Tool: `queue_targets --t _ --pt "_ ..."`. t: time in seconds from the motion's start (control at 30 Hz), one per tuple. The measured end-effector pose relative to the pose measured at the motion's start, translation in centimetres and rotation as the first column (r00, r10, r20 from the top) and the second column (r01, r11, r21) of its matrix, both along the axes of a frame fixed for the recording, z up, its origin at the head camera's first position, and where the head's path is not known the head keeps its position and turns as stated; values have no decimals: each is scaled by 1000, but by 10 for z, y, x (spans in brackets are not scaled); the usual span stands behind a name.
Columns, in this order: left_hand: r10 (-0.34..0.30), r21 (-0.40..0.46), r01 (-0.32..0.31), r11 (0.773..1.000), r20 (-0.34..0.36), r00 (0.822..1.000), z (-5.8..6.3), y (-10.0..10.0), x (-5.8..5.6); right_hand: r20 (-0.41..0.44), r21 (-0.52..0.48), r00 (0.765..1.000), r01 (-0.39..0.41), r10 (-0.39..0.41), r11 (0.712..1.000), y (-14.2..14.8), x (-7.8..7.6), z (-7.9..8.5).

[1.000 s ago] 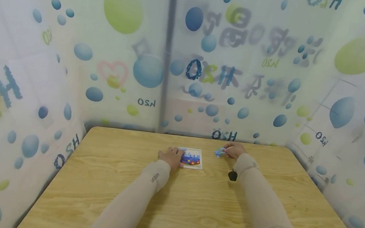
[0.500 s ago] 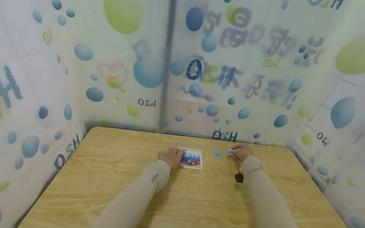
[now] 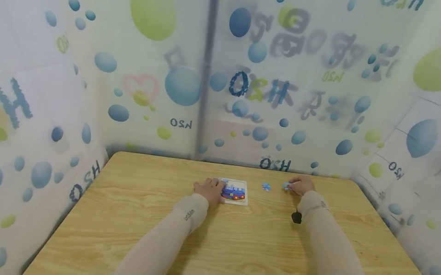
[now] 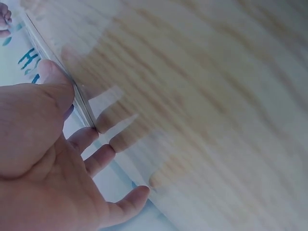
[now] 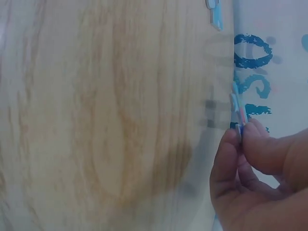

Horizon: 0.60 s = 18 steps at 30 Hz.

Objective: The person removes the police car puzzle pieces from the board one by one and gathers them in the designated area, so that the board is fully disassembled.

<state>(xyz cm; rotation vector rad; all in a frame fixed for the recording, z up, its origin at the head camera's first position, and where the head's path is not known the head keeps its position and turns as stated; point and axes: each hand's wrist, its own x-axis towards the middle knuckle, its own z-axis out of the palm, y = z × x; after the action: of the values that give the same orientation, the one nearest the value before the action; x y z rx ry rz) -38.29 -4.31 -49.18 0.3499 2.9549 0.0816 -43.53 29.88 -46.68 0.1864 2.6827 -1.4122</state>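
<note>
your left hand (image 3: 210,191) rests at the left side of the puzzle tray (image 3: 241,185), just left of centre in the lower half of the head view. its fingers are spread rather than curled; in the left wrist view your thumb lies along the thin edge of the tray, while the other fingertips reach down to the tabletop (image 3: 226,254). how hard they press, you cannot tell from here. the tray has a pale rim and lies flat, showing a mostly blue picture with red and yellow spots in its lower part and a paler area at its upper right.

your right hand (image 3: 302,185) is right of centre in the head view, near the far edge of the tabletop. its thumb and fingers are closed narrowly in a pinch on a light blue piece (image 3: 287,186) with a touch of red. in the right wrist view that piece is seen nearly edge-on, at the right of the frame; whether it touches the wood, you cannot tell. a loose puzzle piece (image 3: 266,186), also light blue, lies between the tray and your right hand, apart from both.

a small black object (image 3: 296,217) shows beside your right wrist. your pale sleeves (image 3: 161,241) run down to the bottom of the frame. behind, a patterned wall covering (image 3: 148,49) carries blue and green ovals and mirrored lettering.
</note>
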Motion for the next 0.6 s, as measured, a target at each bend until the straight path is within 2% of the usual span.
queue_targets --t 0.17,0.37,0.6 --pt "-2 18 2 1000 -20 1000 -2 1 0 -7 103 1000 4 -4 995 1 1 -1" --pt "4 20 -3 1000 -27 1000 -4 0 0 -24 237 999 36 -31 971 -4 1 -3" --pt "-4 7 4 1000 -11 1000 -2 -2 -1 -55 265 997 62 -49 962 -3 -4 -11"
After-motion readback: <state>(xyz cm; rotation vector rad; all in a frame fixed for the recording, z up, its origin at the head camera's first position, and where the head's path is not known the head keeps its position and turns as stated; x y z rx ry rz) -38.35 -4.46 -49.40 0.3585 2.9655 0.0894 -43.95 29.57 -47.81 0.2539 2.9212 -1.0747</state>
